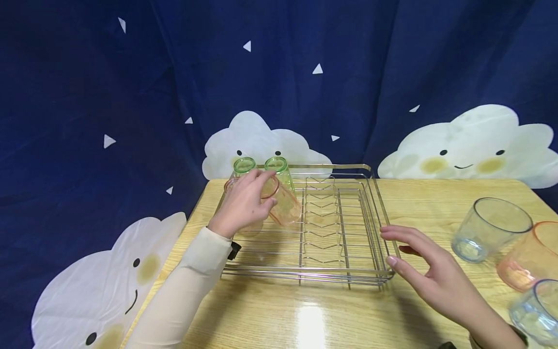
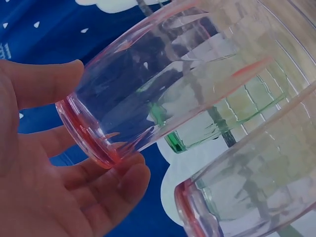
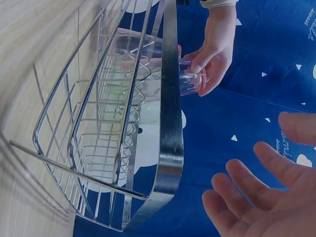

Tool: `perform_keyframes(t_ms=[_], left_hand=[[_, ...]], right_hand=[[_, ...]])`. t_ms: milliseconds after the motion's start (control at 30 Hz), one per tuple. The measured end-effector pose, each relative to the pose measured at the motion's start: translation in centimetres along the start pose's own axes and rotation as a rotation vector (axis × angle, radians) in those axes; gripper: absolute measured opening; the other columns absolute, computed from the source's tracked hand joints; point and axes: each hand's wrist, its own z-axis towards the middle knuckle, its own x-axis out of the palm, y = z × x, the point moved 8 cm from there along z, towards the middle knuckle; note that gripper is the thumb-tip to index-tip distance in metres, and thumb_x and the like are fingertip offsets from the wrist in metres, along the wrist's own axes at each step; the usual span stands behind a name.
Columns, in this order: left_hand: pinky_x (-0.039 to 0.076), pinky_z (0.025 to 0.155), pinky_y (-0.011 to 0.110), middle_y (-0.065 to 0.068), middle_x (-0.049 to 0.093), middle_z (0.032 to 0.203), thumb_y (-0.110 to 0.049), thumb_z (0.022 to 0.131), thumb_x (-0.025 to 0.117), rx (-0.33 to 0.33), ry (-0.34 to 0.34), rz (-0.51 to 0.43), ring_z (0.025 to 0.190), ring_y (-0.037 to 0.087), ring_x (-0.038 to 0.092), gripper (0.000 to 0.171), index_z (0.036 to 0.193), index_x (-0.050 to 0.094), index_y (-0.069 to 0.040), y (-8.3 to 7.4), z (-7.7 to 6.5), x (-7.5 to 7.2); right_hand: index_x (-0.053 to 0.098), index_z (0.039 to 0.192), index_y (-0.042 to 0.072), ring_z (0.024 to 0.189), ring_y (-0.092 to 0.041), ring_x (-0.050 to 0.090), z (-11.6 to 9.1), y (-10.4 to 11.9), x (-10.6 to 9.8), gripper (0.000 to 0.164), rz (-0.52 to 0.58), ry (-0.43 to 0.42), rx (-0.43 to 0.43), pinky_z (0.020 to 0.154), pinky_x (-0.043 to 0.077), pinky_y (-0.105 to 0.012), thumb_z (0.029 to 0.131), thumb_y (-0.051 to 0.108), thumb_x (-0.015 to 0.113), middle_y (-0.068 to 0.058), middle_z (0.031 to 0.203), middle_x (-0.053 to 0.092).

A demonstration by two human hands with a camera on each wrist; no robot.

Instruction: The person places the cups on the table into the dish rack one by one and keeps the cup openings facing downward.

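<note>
My left hand [image 1: 246,201] grips a pink drinking glass [image 1: 286,208] round its base. The glass leans upside down over the wire dish rack [image 1: 322,271], its mouth low and to the right. In the left wrist view, thumb and fingers curl about its red-tinted base. A second pink glass [image 2: 247,197] stands beside it, mostly hidden by my hand in the head view. Two upturned green glasses [image 1: 245,166] are behind them at the rack's far left. Near the rack's right rim is my right hand [image 1: 436,276], holding nothing, its fingers relaxed and spread in the right wrist view [image 3: 266,192].
On the right of the wooden table [image 1: 348,315], a clear glass [image 1: 488,230], an orange glass [image 1: 523,261] and a bluish glass [image 1: 538,310] stand upright. A dark blue curtain [image 1: 279,87] with white clouds hangs behind and to the left.
</note>
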Motion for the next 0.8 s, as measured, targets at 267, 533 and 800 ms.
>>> perform_keyframes(t_ms=[267,533,800], left_hand=[[0.052,0.096,0.048,0.01,0.059,0.129,-0.028,0.089,0.07,-0.036,0.057,0.007,0.116,0.03,0.059,0.06,0.144,0.05,-0.018,0.4,1.2,1.0],[0.048,0.105,0.048,0.01,0.057,0.134,-0.027,0.089,0.071,-0.057,0.113,0.015,0.125,0.03,0.055,0.062,0.146,0.047,-0.018,0.5,1.4,2.1],[0.048,0.105,0.046,0.011,0.058,0.132,-0.023,0.09,0.071,-0.035,0.123,0.005,0.121,0.03,0.057,0.06,0.145,0.048,-0.015,0.5,1.5,2.9]], right_hand=[[0.064,0.127,0.011,0.125,0.009,0.05,0.0,0.1,0.1,0.053,0.017,0.004,-0.006,0.095,0.04,-0.002,0.08,-0.012,0.071,0.016,0.133,0.059],[0.064,0.127,0.011,0.123,0.009,0.051,0.0,0.1,0.3,0.053,0.015,0.004,-0.006,0.095,0.04,-0.002,0.08,-0.012,0.071,0.016,0.131,0.06],[0.065,0.126,0.012,0.123,0.01,0.051,-0.1,0.1,0.4,0.052,0.01,0.011,-0.004,0.095,0.04,-0.002,0.08,-0.011,0.071,0.016,0.13,0.06]])
